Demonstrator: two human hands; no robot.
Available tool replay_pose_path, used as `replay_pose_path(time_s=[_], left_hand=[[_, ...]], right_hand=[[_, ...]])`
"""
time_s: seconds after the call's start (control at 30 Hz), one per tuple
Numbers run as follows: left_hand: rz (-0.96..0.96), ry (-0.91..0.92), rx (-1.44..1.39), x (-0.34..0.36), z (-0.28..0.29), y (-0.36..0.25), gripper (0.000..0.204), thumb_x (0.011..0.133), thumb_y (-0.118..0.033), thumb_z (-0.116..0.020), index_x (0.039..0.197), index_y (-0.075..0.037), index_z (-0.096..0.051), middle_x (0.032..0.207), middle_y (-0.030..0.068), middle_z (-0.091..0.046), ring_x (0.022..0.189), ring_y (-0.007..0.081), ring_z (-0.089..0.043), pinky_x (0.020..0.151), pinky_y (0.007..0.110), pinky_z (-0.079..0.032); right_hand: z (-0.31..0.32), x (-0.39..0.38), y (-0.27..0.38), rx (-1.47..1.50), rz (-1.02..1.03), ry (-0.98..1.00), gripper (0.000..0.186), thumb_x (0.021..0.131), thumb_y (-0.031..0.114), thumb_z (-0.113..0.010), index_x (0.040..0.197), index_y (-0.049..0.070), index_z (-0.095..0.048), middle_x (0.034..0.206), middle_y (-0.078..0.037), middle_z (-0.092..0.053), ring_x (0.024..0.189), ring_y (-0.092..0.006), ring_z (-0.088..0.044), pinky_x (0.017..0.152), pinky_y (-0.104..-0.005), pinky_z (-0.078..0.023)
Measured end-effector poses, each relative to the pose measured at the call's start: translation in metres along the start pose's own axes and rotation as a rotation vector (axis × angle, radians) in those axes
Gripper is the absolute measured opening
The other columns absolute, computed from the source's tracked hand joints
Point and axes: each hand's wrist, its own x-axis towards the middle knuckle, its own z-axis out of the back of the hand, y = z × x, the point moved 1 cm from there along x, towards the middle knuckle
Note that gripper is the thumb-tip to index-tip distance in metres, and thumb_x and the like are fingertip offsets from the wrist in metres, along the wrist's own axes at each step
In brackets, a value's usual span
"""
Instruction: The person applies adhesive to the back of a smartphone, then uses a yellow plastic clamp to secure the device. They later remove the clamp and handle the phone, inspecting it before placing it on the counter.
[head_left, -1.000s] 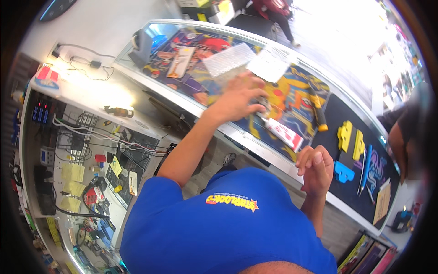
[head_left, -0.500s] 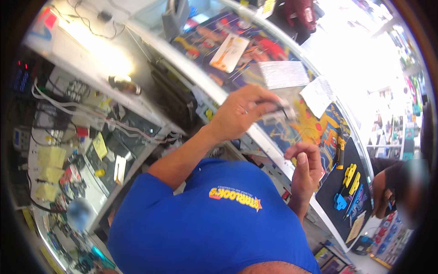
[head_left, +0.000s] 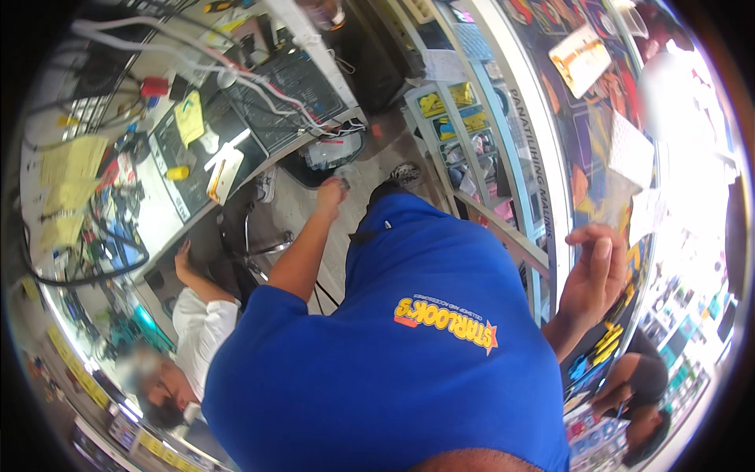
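My left hand [head_left: 331,200] reaches down and away from my body, above the floor beside a dark bin [head_left: 297,171] lined with a bag. Its fingers are closed round a small greyish thing, too blurred to name. My right hand [head_left: 595,271] is raised at the edge of the glass-topped counter [head_left: 543,102]. Its fingers are loosely bent and the thumb stands apart, with nothing visible between them. On the counter beyond it lie a white card with an orange design [head_left: 580,61], a white textured pad [head_left: 631,148] and a sheet of paper [head_left: 646,214].
To the left, a workbench holds a black mat [head_left: 169,161], a pale flat phone-shaped item [head_left: 226,177], yellow slips and cables. A stool [head_left: 258,245] stands below it. A person in a white shirt [head_left: 208,322] is at the left; another person [head_left: 633,385] is across the counter at lower right.
My left hand has moved from over the counter down toward the bin, with a small thing in it. My right hand stays near the counter edge. The view has turned left and downward.
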Motion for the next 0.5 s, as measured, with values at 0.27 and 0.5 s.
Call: replay_pose_path(time_s=[0.27,0.5], left_hand=[[-0.249,0.428,0.994,0.09,0.038,0.014,0.048,0.107,-0.041,-0.051,0.135,-0.007,-0.069,0.125,0.0085,-0.073,0.107,0.0249,-0.064,0.091,0.042,-0.049],[-0.328,0.848,1.046,-0.081,-0.091,-0.123,0.044,0.107,-0.045,-0.057,0.12,-0.007,-0.074,0.115,0.0061,-0.075,0.108,0.0178,-0.065,0.09,0.036,-0.05]], right_hand=[[-0.006,0.009,0.013,0.0,-0.074,0.189,0.016,0.103,0.015,-0.068,0.108,0.0,-0.073,0.097,-0.008,-0.076,0.091,-0.0134,-0.07,0.082,-0.0309,-0.055],[0.053,-0.04,0.011,0.108,-0.087,-0.001,0.02,0.104,0.019,-0.068,0.105,0.0,-0.073,0.093,-0.006,-0.076,0.088,-0.0124,-0.069,0.08,-0.0304,-0.054]])
